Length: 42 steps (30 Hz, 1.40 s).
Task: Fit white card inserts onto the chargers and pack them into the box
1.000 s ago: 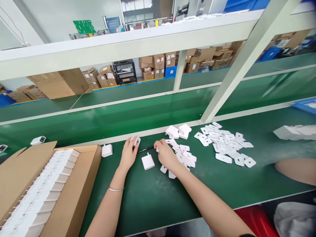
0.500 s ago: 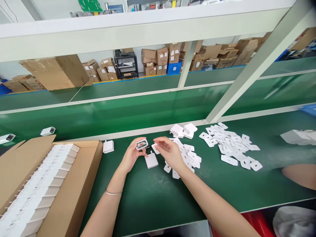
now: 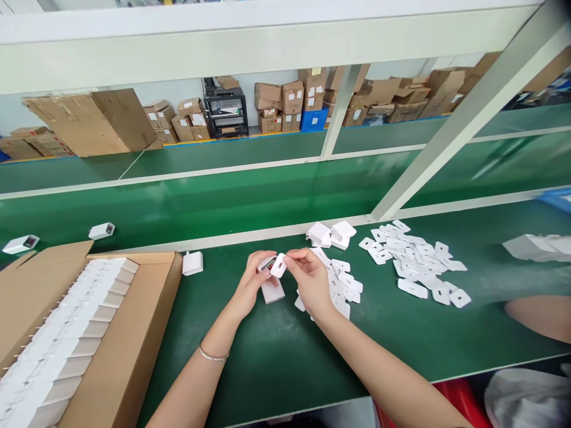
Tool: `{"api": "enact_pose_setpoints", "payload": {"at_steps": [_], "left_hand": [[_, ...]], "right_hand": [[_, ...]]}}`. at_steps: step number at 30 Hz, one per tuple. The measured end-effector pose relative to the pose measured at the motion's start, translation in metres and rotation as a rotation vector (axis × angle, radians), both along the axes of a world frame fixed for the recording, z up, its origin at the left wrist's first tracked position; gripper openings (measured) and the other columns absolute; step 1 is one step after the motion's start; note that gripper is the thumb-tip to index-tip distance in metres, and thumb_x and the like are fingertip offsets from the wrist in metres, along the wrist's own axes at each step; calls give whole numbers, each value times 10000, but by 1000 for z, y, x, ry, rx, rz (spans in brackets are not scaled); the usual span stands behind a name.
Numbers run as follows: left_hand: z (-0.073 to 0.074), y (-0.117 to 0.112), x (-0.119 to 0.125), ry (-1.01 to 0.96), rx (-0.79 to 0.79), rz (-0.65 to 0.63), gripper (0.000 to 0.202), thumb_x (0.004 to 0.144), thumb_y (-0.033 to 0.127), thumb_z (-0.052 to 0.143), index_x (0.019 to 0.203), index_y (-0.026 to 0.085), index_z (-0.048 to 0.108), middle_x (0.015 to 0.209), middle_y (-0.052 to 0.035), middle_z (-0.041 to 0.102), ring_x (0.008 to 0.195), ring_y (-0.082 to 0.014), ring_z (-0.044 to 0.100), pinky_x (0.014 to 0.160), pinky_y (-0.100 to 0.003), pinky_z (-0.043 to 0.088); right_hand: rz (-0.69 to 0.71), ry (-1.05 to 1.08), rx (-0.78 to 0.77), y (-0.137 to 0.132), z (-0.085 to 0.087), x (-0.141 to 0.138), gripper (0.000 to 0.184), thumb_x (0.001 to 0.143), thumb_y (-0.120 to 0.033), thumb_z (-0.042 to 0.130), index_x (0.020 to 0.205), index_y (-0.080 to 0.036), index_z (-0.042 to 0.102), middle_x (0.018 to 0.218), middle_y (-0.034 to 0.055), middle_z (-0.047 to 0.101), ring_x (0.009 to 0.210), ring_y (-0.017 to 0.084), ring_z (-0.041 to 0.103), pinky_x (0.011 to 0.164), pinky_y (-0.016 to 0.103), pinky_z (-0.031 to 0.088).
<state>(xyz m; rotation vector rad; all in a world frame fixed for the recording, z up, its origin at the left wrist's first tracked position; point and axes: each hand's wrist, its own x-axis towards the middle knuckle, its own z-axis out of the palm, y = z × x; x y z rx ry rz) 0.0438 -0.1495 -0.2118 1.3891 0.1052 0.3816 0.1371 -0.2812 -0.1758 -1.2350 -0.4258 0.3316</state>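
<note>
My left hand [image 3: 250,288] grips a small white charger body [image 3: 266,265] with its open end facing me. My right hand [image 3: 310,282] pinches a flat white cover piece [image 3: 279,266] and holds it against that open end. Both hands hover just above the green bench mat [image 3: 285,351]. Another white charger [image 3: 273,291] lies flat under them. A loose pile of white cover pieces [image 3: 341,285] lies just right of my right hand.
An open cardboard box [image 3: 129,339] with rows of white chargers stands at the left. One charger [image 3: 193,263] stands beside it. More cover pieces [image 3: 417,267] and white chargers [image 3: 330,233] lie at the right. Another person's arm [image 3: 539,315] rests at the far right.
My left hand lifted the charger body off the mat and turned its open end up. My right hand picked up a cover piece and brought it onto that end.
</note>
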Motion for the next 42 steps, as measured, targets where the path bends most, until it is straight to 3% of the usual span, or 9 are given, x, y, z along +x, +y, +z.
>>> {"api": "enact_pose_setpoints", "payload": {"at_steps": [7, 19, 25, 29, 32, 35, 37, 42], "left_hand": [[11, -17, 1, -22, 167, 104, 460, 938, 464, 643, 1336, 261, 534, 1334, -115, 361, 1019, -204, 567, 832, -379, 612], [12, -18, 1, -23, 196, 120, 438, 950, 444, 640, 1329, 260, 516, 1319, -115, 341, 1078, -211, 538, 860, -381, 622], [12, -17, 1, -51, 173, 141, 390, 955, 413, 648, 1305, 270, 550, 1314, -95, 344, 1066, -187, 558, 861, -347, 610], [10, -14, 0, -35, 107, 76, 350, 988, 428, 589, 1292, 258, 548, 1337, -97, 386, 898, -145, 625, 819, -354, 599], [10, -13, -1, -22, 22, 25, 350, 997, 432, 571, 1290, 244, 538, 1272, -97, 486, 822, -148, 644, 795, -361, 583], [11, -12, -2, -26, -4, -9, 340, 997, 415, 578, 1284, 238, 539, 1160, -81, 551, 812, -163, 647, 789, -359, 566], [12, -12, -3, -28, -7, -33, 332, 1005, 409, 565, 1290, 241, 538, 1129, -72, 558, 786, -155, 640, 781, -352, 551], [16, -11, -5, -13, -1, -56, 298, 1022, 395, 526, 1280, 255, 571, 1245, -70, 486, 772, -116, 584, 776, -321, 518]], "right_hand": [[-47, -43, 37, 1, -5, -11, 245, 847, -379, 761, 827, -202, 593, 938, 47, 651, 856, 167, 623, 728, 320, 532], [-1, 118, 40, 4, -3, -8, 332, 777, -422, 807, 758, -183, 577, 903, 37, 643, 802, 148, 596, 747, 315, 514], [31, 1, 60, 4, -5, -11, 292, 824, -407, 776, 797, -191, 580, 890, 31, 599, 806, 148, 572, 695, 293, 488], [9, -118, -28, 4, -13, -7, 265, 857, -416, 748, 861, -192, 606, 937, 26, 526, 785, 127, 516, 708, 282, 460], [90, -65, -114, 4, -16, -3, 349, 898, -536, 671, 990, -208, 595, 900, 18, 530, 726, 132, 500, 672, 287, 461], [235, -15, -170, 4, -16, -1, 474, 992, -661, 423, 1072, -214, 557, 802, 4, 532, 642, 140, 489, 608, 295, 447], [324, -47, -210, 3, -14, -1, 508, 1022, -665, 332, 1143, -217, 541, 755, -7, 541, 622, 143, 508, 615, 299, 451], [415, -158, -297, -2, -7, 2, 429, 1049, -563, 400, 1282, -235, 549, 791, 0, 635, 698, 153, 605, 696, 303, 474]]}}
